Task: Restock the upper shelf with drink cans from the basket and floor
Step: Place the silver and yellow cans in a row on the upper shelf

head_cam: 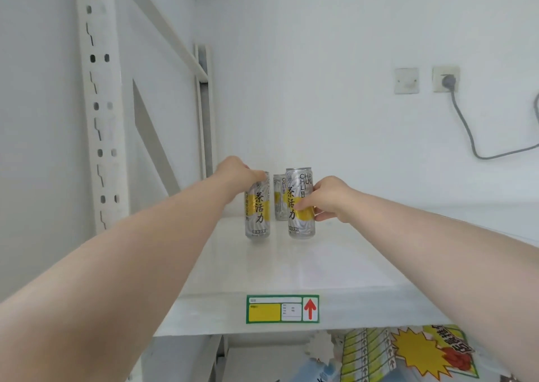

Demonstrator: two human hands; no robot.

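White painted walls are closing in the scene at the back and the left, and a white metal upper shelf (291, 265) is stretching away from the viewer between perforated white steel uprights (97, 104). A person's left hand (237, 174) is reaching in from the near left and curling over the top rim of a tall silver and yellow drink can with black lettering (258, 215), so the can is hanging below the knuckles, leaning slightly, with its base at the shelf surface; whether it is resting there is not clear. The right hand (329, 199) is coming in from the near right and clamping a second silver and yellow drink can (296, 190) around its middle, thumb on the front and fingers wrapping the right side, with the can standing upright just to the left of the palm. A third matching can (280, 198) is standing farther back, showing in the gap between the two held cans. On the near lip of the shelf, a green-bordered price label with a yellow panel and a red arrow (282, 309) is facing the viewer. On the far wall to the right, a blank white cover plate (406, 80) is sitting beside a white wall socket (445, 79), from which a grey cable (466, 130) is trailing down and off to the right. Below the shelf at the near right, yellow starburst signage (417, 352) is showing.
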